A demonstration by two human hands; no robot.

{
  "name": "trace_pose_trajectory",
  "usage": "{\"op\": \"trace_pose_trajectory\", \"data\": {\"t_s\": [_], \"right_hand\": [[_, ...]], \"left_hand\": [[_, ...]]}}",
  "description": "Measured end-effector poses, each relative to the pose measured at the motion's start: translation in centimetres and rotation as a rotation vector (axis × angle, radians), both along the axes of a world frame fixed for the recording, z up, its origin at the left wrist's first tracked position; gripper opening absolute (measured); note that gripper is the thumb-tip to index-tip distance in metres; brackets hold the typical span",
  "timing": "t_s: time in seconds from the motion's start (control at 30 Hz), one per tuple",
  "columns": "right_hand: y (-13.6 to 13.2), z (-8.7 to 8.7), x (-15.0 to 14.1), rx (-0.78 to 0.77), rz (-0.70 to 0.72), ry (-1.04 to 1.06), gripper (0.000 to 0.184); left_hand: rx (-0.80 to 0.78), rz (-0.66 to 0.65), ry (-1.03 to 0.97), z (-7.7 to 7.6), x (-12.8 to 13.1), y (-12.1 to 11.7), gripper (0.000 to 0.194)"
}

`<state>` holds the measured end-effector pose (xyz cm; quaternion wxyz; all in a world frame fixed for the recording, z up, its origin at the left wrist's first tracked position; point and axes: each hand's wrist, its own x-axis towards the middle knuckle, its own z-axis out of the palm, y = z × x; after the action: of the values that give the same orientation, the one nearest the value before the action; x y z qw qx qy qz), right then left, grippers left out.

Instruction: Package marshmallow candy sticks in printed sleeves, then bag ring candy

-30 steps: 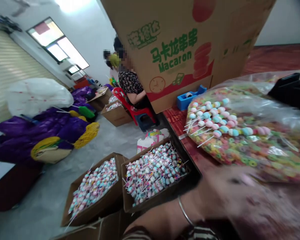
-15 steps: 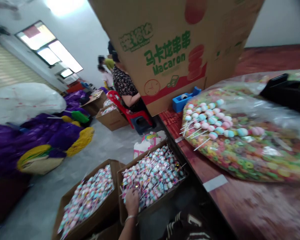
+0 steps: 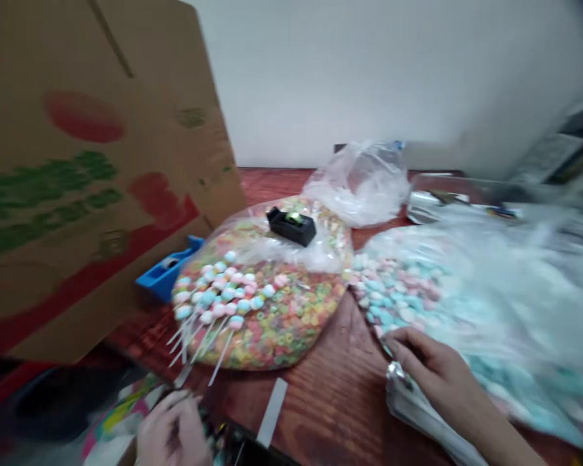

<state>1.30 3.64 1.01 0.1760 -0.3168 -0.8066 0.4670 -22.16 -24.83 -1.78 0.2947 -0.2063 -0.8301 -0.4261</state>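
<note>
My left hand [image 3: 175, 430] is at the lower left, by the table's near edge, blurred, with its fingers curled in; what they hold is hidden. Over the right part of the table, my right hand [image 3: 432, 366] has thumb and fingers pinched together beside the bag of pink, blue and white marshmallows [image 3: 398, 285]. Whatever is in that pinch is too small to make out. Just under this hand lies a silvery-white strip of plastic wrappers [image 3: 420, 408]. Candy skewers on white sticks [image 3: 223, 294] rest on a clear bag of coloured ring gummies [image 3: 291, 323].
A black tape dispenser [image 3: 291, 226] sits on the gummy bag. A blue tape dispenser [image 3: 168, 268] stands beside a tall cardboard box [image 3: 102, 194] at left. Behind is a crumpled clear bag [image 3: 362, 184]. A pale tape strip [image 3: 273, 411] crosses the table [image 3: 344, 388] near its edge.
The view has swung right, from the floor boxes to the table. My left hand has come up from the box of wrapped candy skewers. My right hand has come into view.
</note>
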Motion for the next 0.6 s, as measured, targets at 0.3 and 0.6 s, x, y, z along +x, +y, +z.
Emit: {"op": "trace_pose_trajectory", "data": {"t_s": [0.3,0.6], "right_hand": [[-0.8,-4.6,7.1,0.192,-0.257,-0.224,0.015],[-1.8,-6.4,5.0,0.333,-0.29,-0.251,0.021]], "left_hand": [[-0.028,-0.865,-0.287,-0.6,8.3,16.9,0.012],[-0.074,-1.099,-0.655,-0.5,12.7,18.7,0.02]]}}
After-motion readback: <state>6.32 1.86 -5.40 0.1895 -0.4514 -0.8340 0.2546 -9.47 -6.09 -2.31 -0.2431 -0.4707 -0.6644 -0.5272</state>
